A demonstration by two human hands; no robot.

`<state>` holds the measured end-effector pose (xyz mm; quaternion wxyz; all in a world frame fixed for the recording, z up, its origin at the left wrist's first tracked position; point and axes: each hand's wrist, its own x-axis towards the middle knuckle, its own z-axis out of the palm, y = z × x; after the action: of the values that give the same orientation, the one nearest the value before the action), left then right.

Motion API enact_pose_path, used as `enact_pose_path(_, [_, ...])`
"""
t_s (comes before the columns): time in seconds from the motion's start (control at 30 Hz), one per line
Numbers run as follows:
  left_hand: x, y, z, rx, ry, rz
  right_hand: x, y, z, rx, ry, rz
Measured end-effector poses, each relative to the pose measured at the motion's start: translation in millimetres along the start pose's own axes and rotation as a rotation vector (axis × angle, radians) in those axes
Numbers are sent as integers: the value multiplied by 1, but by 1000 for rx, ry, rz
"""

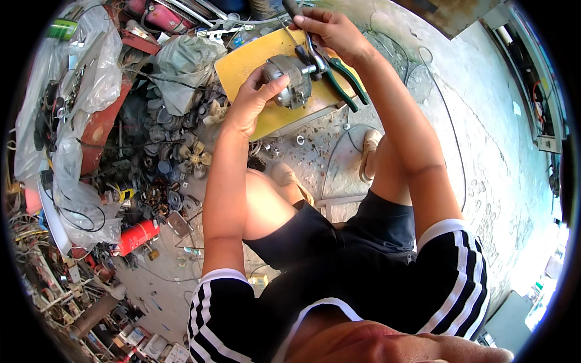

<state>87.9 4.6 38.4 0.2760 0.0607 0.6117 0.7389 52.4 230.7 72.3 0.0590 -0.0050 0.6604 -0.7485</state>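
My left hand [253,100] grips a small grey electric motor [289,80] and steadies it on a yellow board [245,63]. The motor's shaft sticks out to the right. My right hand [330,30] holds a dark-handled tool [301,27] that points down at the shaft end of the motor. Green-handled pliers [344,81] lie on the board just right of the motor, under my right wrist.
A heap of scrap parts, small fan blades [195,156], wires and plastic bags [91,72] fills the left side. A red cylinder [137,236] lies on the floor at lower left. Loose washers [300,140] sit on the cracked concrete below the board. My sandalled feet [368,154] rest nearby.
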Motion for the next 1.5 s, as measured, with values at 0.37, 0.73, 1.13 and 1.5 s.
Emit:
enact_pose_path(0.37, [14,-7,-13,-103,170,38,-16,-18,15,-41,6,-492])
enact_pose_path(0.73, [20,7,-44,-245,387,64,-42,5,40,-7,-84,-180])
enact_pose_path(1.13, [11,19,-38,-382,197,113,-20,51,8,-2,-251,239])
enact_pose_path(1.5, [6,3,0,-165,-13,-32,19,39,-15,310,-29,144])
